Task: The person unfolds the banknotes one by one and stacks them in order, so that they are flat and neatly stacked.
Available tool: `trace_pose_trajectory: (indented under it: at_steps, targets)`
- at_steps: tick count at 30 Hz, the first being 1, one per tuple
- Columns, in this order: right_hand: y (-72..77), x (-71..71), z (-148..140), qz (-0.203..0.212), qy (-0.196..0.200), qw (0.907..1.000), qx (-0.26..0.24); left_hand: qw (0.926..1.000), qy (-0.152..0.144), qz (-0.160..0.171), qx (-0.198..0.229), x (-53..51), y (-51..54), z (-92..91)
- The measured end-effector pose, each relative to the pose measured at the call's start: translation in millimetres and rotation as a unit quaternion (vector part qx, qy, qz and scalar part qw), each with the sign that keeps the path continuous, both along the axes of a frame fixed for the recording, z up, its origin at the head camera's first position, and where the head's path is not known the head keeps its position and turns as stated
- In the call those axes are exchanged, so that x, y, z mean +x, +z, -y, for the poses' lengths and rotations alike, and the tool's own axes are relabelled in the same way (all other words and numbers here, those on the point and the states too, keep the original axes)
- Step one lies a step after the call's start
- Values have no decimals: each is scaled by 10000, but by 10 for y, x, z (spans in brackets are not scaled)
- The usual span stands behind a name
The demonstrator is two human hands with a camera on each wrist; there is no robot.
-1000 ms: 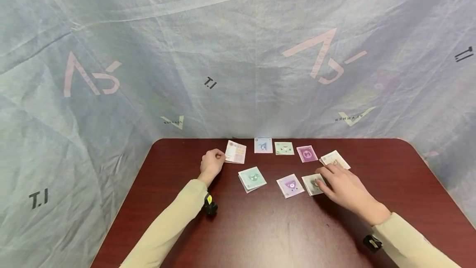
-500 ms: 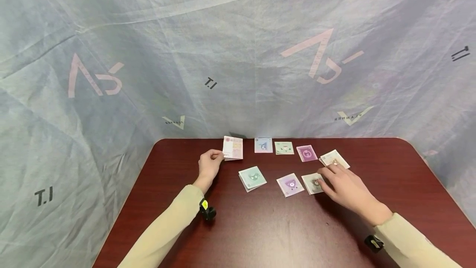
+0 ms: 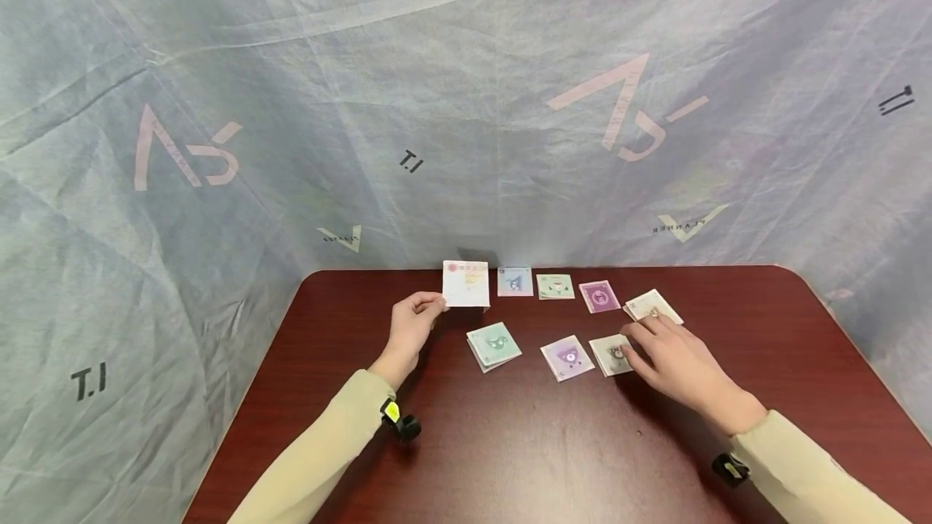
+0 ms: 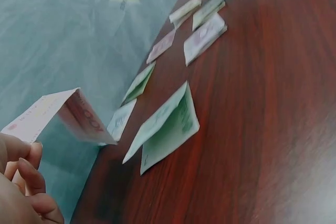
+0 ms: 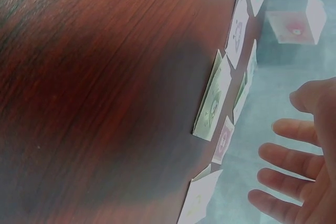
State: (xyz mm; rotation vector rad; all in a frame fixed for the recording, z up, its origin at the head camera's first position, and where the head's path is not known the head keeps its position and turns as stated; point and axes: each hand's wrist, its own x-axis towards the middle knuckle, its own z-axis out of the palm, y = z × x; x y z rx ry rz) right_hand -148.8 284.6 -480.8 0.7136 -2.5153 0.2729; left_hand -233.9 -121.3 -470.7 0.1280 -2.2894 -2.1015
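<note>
In the head view my left hand (image 3: 409,336) pinches the near left corner of a folded pink-and-white banknote (image 3: 466,285). The left wrist view shows this banknote (image 4: 86,119) raised off the table, its two halves spread, with "100" on one. My right hand (image 3: 680,364) hovers over the right-hand notes, partly covering a folded brownish note (image 3: 608,355) and a cream note (image 3: 650,303). Fingers of the right hand (image 5: 294,166) are spread and hold nothing in the right wrist view. Left of them lie a folded lilac note (image 3: 567,358) and a folded green note (image 3: 495,344).
Along the back edge lie a blue note (image 3: 514,282), a pale green note (image 3: 556,287) and a magenta note (image 3: 599,296). They rest on a dark red-brown table (image 3: 524,443). A grey cloth (image 3: 437,87) hangs close behind it and at both sides.
The pink banknote has risen off the table and moved toward the back, then right toward the blue note, in my left hand's pinch. My right hand has hardly moved.
</note>
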Motion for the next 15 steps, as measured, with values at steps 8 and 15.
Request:
trace_pose_trajectory:
  at_steps: [8,15]
  targets:
    - [25,7,18,4,25,10000,-26,9978,-479,282,366,182,39,-109]
    - [46,-16,50,-11,191,9998,-44,9938,-939,315,513,340,48,-237]
